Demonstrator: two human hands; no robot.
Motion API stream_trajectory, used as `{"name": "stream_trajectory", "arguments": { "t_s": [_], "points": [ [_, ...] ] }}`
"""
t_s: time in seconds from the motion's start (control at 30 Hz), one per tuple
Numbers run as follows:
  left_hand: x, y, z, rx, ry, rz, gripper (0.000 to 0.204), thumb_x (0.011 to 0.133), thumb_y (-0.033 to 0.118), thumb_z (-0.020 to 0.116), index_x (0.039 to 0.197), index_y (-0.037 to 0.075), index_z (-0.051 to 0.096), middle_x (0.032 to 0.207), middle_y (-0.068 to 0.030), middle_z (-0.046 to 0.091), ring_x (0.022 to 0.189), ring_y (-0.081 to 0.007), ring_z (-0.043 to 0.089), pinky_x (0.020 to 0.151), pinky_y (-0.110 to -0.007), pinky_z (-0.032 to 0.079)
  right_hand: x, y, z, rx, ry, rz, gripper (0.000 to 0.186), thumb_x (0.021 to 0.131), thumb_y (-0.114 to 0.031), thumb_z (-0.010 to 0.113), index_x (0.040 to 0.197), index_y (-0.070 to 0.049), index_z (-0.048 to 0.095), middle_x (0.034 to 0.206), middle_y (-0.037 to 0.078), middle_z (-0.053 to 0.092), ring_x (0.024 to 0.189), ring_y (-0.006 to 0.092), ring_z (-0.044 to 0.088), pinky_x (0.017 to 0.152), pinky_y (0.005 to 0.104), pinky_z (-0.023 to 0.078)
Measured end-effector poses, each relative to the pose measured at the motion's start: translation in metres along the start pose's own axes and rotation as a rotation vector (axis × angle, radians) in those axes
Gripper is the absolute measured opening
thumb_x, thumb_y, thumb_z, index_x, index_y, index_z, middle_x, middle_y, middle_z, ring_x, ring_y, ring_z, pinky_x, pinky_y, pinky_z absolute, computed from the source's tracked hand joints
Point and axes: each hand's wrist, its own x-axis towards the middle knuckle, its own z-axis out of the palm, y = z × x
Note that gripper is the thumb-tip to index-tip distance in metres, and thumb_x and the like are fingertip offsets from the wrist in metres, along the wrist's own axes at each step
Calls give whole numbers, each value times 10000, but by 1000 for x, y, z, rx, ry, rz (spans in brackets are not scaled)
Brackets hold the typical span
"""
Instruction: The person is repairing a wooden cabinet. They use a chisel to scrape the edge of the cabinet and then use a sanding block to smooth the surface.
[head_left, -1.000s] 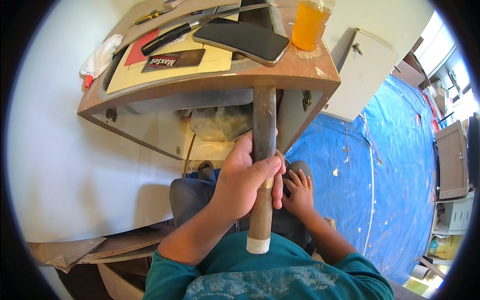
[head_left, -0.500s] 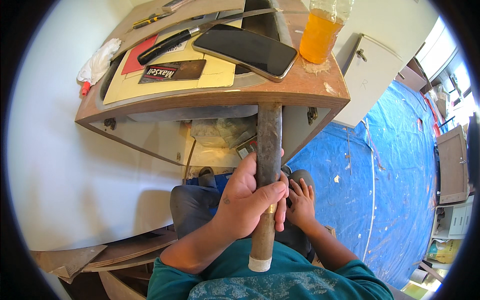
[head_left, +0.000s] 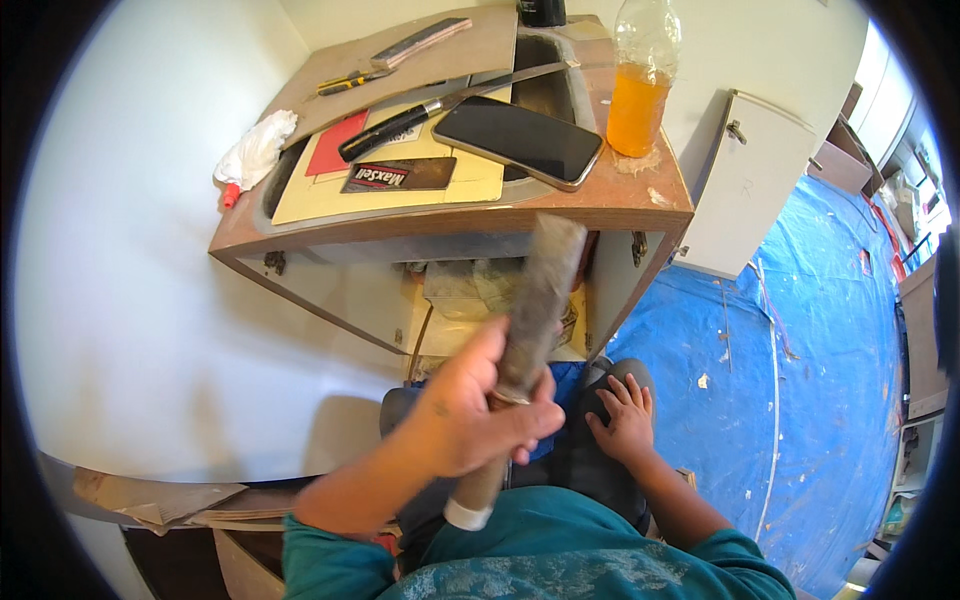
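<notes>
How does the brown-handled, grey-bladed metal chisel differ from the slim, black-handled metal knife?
The chisel is gripped in the left hand; the knife lies unheld beside the black rectangular phone. The chisel's blade is broad; the knife's is slender. Both have metal blades.

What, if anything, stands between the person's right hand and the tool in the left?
No separate object is visible between them. The right hand rests on the right leg; the left hand, wrapped around the tool, partly covers its handle.

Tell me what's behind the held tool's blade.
Behind the blade, the counter's wooden edge and cluttered cabinet show on both sides; whatever it directly covers cannot be seen.
</notes>
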Motion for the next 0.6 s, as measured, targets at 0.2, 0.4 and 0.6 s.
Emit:
{"name": "stream_trajectory", "arguments": {
  "t_s": [0.2, 0.4, 0.6],
  "points": [
    [53, 124, -58, 796, 274, 255, 525, 858, 130, 771, 1319, 77, 526, 833, -3, 590, 655, -86, 585, 584, -263, 527, -7, 10, -3, -8, 25, 22, 517, 871, -397, 687, 1301, -110, 663, 1520, 131, 497, 1496, 379, 304, 1225, 585, 162],
    [173, 261, -192, 1496, 280, 211, 349, 942, 162, 647, 1266, 68, 556, 833, -17, 561, 712, -95, 530, 664, -259, 462, 1, -4, -2, 16, 9, -13, 506, 873, -395, 684, 1291, -109, 670, 1511, 128, 506, 1494, 370, 308, 1227, 579, 160],
    [271, 238, -210, 1835, 445, 458, 358, 1059, 309, 504, 1286, 34, 521, 998, -200, 678, 899, -319, 661, 830, -431, 509, 1, 5, -4, 27, 35, 13, 486, 874, -391, 684, 1268, -106, 683, 1504, 114, 515, 1484, 362, 328, 1230, 557, 172]
  ]
}}
